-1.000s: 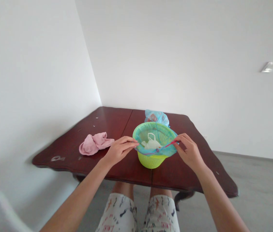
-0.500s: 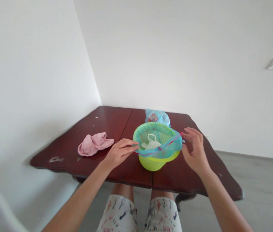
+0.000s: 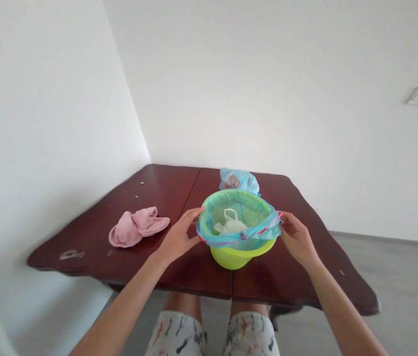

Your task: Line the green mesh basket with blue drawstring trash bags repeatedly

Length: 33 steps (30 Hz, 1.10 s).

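Note:
A yellow-green plastic basket [image 3: 227, 258] with mesh sides stands near the front of the table, lined with a thin blue trash bag [image 3: 218, 241] that has a pink drawstring. The bag's edge is folded over the front rim, with a small bunched knot at its middle. Inside lies a crumpled white plastic bag [image 3: 232, 226] with a loop handle. My left hand [image 3: 180, 236] holds the trash bag's edge at the left rim, thumb below and fingers above. On the right side, my right hand [image 3: 298, 238] pinches the edge beside the pink drawstring.
A dark red wooden table [image 3: 157, 184] with wavy edges stands in the corner against white walls. A pink cloth item [image 3: 138, 226] lies on its left. Behind the basket is a tied blue plastic bag [image 3: 239, 181] with reddish contents.
Both hands have closed on the trash bag's edge at the sides of the basket. The bag's edge now spreads wider and lies lower over the front rim.

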Available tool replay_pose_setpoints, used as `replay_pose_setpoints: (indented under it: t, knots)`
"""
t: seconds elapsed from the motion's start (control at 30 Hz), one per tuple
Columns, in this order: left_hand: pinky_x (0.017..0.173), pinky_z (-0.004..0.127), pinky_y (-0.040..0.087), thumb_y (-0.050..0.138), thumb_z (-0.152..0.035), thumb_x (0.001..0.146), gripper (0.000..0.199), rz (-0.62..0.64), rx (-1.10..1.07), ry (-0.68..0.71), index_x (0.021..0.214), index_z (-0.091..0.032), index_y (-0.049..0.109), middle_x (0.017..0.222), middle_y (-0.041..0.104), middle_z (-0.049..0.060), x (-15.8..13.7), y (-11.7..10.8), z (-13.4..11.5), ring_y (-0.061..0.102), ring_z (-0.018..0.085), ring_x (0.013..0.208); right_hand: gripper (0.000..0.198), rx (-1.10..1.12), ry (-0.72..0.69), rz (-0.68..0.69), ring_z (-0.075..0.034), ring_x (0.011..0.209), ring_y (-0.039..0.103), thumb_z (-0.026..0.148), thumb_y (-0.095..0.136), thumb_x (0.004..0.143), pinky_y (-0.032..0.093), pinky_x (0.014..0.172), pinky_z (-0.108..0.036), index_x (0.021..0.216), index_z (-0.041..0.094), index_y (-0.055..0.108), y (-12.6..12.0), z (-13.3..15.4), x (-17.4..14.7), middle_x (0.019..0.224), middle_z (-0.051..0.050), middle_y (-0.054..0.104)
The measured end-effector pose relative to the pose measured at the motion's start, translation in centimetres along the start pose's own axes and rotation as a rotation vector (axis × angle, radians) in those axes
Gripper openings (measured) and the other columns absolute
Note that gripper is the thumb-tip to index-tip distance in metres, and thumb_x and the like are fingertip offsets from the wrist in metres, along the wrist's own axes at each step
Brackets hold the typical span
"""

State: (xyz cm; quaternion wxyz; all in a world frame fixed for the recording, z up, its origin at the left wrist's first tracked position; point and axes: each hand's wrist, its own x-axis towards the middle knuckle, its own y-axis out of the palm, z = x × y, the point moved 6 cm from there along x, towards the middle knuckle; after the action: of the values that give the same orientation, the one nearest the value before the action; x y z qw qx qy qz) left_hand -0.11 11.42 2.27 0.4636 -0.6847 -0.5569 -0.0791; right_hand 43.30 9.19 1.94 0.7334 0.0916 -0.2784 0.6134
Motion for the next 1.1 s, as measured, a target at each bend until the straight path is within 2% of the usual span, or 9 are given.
replay_pose_setpoints:
  t: [0.13,0.3,0.43,0.57,0.7,0.83,0.97,1.03,1.1]
  knots:
    - [0.099,0.047,0.078,0.071,-0.026,0.117,0.056,-0.089,-0.076,-0.037,0.173,-0.037,0.072,0.153,0.087,0.01,-0.5,0.2,1.7,0.093,0.029,0.115,0.029,0.086,-0.015,-0.095,-0.025,0.09,0.084,0.039,0.096,0.097,0.072,0.081,-0.037,0.123,0.028,0.088,0.2,-1.0,-0.1,0.113,-0.008,0.091]
    - [0.125,0.057,0.07,0.073,-0.039,0.121,0.029,-0.228,-0.262,-0.081,0.141,-0.03,0.091,0.153,0.087,0.012,0.6,-0.5,2.7,0.083,0.034,0.146,0.021,0.105,0.011,-0.211,-0.024,0.082,0.084,0.038,0.096,0.096,0.072,0.078,-0.038,0.112,0.028,0.088,0.0,-2.0,-0.3,0.104,-0.008,0.091]
    - [0.123,0.055,0.07,0.075,-0.05,0.12,0.031,-0.255,-0.353,-0.09,0.127,-0.024,0.09,0.158,0.084,0.018,2.5,-1.2,2.7,0.082,0.035,0.147,0.026,0.113,0.065,-0.228,-0.024,0.079,0.083,0.04,0.1,0.091,0.07,0.073,-0.035,0.111,0.027,0.089,-0.3,-1.9,0.5,0.099,-0.007,0.091]
    - [0.11,0.05,0.075,0.076,-0.052,0.12,0.032,-0.168,-0.429,-0.109,0.124,-0.022,0.086,0.146,0.089,0.019,4.3,-1.4,3.2,0.089,0.034,0.131,0.035,0.15,0.161,-0.224,-0.022,0.068,0.079,0.046,0.105,0.086,0.067,0.066,-0.034,0.109,0.026,0.088,-0.9,-2.3,1.6,0.087,-0.005,0.089]
    - [0.112,0.05,0.074,0.079,-0.052,0.118,0.032,-0.15,-0.426,-0.086,0.124,-0.021,0.086,0.145,0.089,0.019,6.1,-1.7,3.4,0.089,0.034,0.129,0.041,0.211,0.216,-0.188,-0.021,0.065,0.077,0.05,0.107,0.085,0.066,0.065,-0.033,0.11,0.026,0.085,-1.0,-2.7,2.8,0.088,-0.004,0.089]
    - [0.117,0.049,0.071,0.079,-0.047,0.119,0.027,-0.196,-0.404,0.001,0.121,-0.022,0.086,0.144,0.089,0.018,7.6,-2.4,2.7,0.086,0.033,0.137,0.038,0.226,0.153,-0.182,-0.022,0.074,0.08,0.056,0.101,0.094,0.067,0.069,-0.034,0.11,0.027,0.083,-0.9,-1.9,3.9,0.101,-0.008,0.092]
    - [0.116,0.045,0.07,0.078,-0.04,0.119,0.021,-0.184,-0.421,0.126,0.126,-0.022,0.085,0.15,0.085,0.02,8.4,-3.2,1.5,0.081,0.032,0.144,0.033,0.255,0.073,-0.186,-0.029,0.108,0.087,0.054,0.098,0.098,0.072,0.084,-0.04,0.112,0.03,0.081,-0.9,-0.4,4.5,0.129,-0.011,0.091]
    - [0.113,0.042,0.07,0.077,-0.038,0.119,0.02,-0.159,-0.398,0.176,0.127,-0.023,0.086,0.152,0.083,0.02,8.7,-3.6,1.0,0.08,0.032,0.145,0.031,0.212,0.037,-0.213,-0.027,0.108,0.084,0.053,0.1,0.098,0.069,0.085,-0.036,0.111,0.03,0.084,-1.3,0.3,4.7,0.125,-0.009,0.089]
    - [0.109,0.04,0.069,0.076,-0.039,0.119,0.02,-0.132,-0.366,0.191,0.124,-0.023,0.087,0.153,0.082,0.021,9.1,-3.9,0.6,0.08,0.032,0.143,0.032,0.177,0.041,-0.214,-0.023,0.095,0.079,0.054,0.102,0.095,0.063,0.077,-0.031,0.109,0.03,0.087,-1.5,0.6,5.2,0.111,-0.006,0.087]
